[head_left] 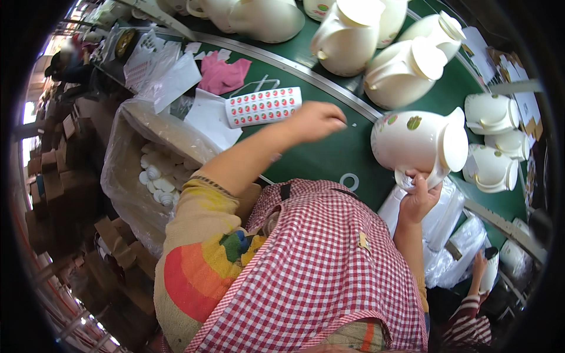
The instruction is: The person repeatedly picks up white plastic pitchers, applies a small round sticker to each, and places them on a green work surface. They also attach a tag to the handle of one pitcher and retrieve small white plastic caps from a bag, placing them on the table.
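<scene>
A cream-white jug with green and pink fruit decals is tilted on its side, its mouth facing right. My right hand is closed around its handle. To the left of the jug, apart from it, is my left hand, with fingers curled together and slightly blurred. Whether anything small is pinched there is hidden. Beside my left wrist lies a white sheet of red-and-green stickers, and a white ring lies on the green worktop near my apron.
Several more cream jugs stand beyond a metal rail, others at the right. A pink cloth lies behind a plastic-lined box of white pieces. Plastic wrap lies below the jug. Another person's hand shows at lower right.
</scene>
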Available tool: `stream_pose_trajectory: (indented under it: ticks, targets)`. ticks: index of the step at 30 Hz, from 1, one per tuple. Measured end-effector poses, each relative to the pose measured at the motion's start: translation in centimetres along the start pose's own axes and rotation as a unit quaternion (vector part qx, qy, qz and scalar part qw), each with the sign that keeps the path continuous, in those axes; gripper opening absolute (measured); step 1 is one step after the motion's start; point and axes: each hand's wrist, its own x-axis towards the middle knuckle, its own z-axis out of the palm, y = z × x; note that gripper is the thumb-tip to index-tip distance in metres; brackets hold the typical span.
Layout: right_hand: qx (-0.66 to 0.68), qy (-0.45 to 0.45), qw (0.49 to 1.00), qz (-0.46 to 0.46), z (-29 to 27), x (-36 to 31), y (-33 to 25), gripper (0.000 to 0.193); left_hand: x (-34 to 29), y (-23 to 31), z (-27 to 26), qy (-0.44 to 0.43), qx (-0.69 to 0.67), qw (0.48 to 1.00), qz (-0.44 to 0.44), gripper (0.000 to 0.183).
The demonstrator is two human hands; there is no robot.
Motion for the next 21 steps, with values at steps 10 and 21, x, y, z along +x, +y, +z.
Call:
stream_pose_trajectory:
  ticks: [10,21]
  targets:
    - [-0.198,-0.021,0.976,0.088,-1.8,-3.5,1.4,0.013,-1.1,-21.6,-24.7,0.352,0.29,0.847,-0.274,0.023]
    - [-0.381,0.076,0.913,0.123,-4.2,-9.7,-1.0,0.013,6.7,-27.2,-29.7,0.1,0.356,0.871,-0.324,0.027]
